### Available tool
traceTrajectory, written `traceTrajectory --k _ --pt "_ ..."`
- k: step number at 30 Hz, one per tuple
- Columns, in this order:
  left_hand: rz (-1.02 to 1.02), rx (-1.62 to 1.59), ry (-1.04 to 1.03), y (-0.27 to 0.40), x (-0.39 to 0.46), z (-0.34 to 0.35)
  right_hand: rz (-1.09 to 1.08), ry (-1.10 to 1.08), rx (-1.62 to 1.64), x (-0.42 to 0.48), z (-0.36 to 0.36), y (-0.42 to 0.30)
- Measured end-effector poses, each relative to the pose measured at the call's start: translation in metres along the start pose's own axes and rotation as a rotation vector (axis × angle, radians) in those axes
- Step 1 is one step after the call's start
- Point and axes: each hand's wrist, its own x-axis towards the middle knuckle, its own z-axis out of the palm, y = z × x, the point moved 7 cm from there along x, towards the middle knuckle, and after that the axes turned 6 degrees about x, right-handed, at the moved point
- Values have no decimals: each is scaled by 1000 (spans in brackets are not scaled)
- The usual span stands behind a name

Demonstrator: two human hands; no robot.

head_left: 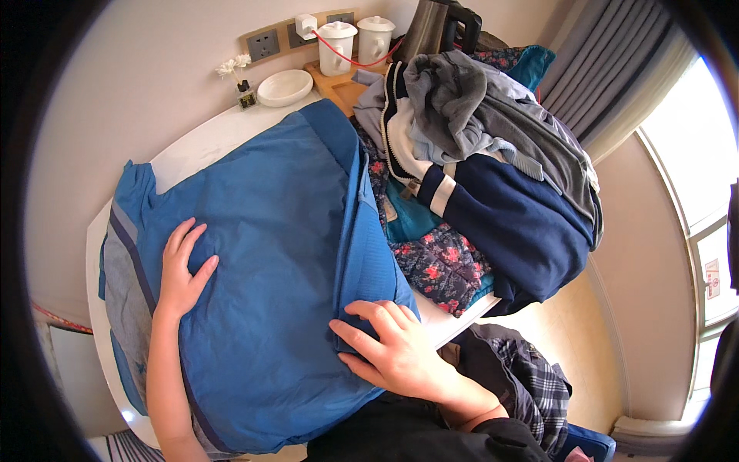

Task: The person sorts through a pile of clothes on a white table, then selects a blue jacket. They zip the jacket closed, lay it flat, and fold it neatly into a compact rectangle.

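A blue jacket lies spread over the white table, with a grey panel and dark stripe along its left side. My left hand rests on the fabric with its fingers apart. At the jacket's right edge, my right hand touches the folded-over blue layers. Its fingers are spread and curved, and whether they pinch the cloth is hard to make out. Just beyond the fold lies a floral quilted garment with teal lining. Part of it is under a navy and white jacket.
A grey garment tops the pile at right. Behind stand two lidded white cups, a metal kettle with a red cord nearby, a white dish and a small flower diffuser. Plaid clothing sits below the table edge.
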Motion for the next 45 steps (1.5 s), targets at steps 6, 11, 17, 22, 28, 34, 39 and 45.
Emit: traceTrajectory --k 6,11,17,22,28,34,39,45 --pt "222 -189 -167 83 82 5 142 -90 15 5 -11 17" --pt "378 -159 -177 136 175 38 127 -106 -90 7 -29 33" --pt "211 92 -303 122 252 106 -22 -270 -131 19 -16 24" --pt "189 137 -277 115 278 120 -15 -404 -61 20 -8 34" --pt "121 87 -420 117 278 105 -29 -435 17 17 6 38" --pt "112 -45 -589 106 277 98 -60 -409 63 14 1 39" --pt "247 125 -438 93 295 75 -140 -224 203 12 -27 31" --pt "354 301 -205 89 316 54 153 218 293 -8 -102 75"
